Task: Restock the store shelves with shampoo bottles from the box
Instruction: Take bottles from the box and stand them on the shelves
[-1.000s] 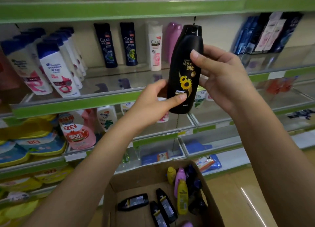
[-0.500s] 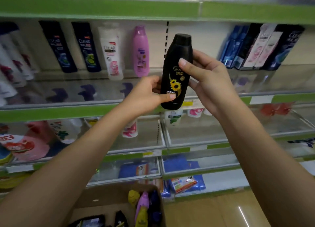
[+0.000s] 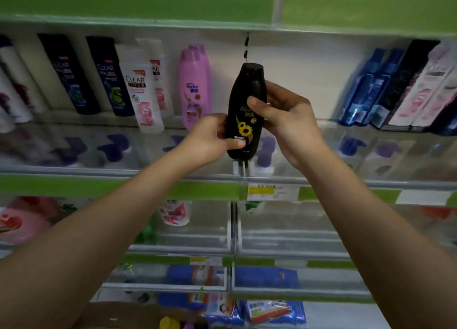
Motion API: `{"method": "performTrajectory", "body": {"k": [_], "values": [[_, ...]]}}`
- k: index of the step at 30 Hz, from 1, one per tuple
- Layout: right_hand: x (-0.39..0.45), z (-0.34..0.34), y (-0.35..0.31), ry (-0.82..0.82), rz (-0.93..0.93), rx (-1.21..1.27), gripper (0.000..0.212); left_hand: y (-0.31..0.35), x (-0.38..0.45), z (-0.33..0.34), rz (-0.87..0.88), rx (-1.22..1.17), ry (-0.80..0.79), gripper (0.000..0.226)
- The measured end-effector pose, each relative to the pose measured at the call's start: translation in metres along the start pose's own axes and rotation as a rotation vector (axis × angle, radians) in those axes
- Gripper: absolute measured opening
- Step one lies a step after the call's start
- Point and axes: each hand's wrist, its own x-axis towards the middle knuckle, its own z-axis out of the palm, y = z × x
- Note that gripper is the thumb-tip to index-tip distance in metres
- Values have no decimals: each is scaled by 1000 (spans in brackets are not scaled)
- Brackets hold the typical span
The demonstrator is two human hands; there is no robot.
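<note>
Head view: black shampoo bottle [image 3: 247, 111] stands upright between both hands, left hand [image 3: 210, 139] gripping its base, right hand [image 3: 288, 121] clasping its middle.

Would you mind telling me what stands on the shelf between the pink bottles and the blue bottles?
In the head view, only the black bottle, held up by both hands; the shelf there looks bare.

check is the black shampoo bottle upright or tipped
Upright: the black shampoo bottle has its cap on top, held between left hand and right hand.
</note>
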Motion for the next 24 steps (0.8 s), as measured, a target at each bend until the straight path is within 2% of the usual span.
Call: {"method": "performTrajectory", "body": {"k": [9,14,17,24], "values": [[58,-18,32,-20,-66,-62,41,-26,67,16,-9,150,85,38],[88,-25,43,-37,-90,-83,42,-33,95,19,15,83,106,40],[105,-25,47,6,-94,-112,54,-36,110,20,19,9,85,39],[134,-37,57,43,-85,-186,42,-39,136,30,-21,-2,191,36]]}}
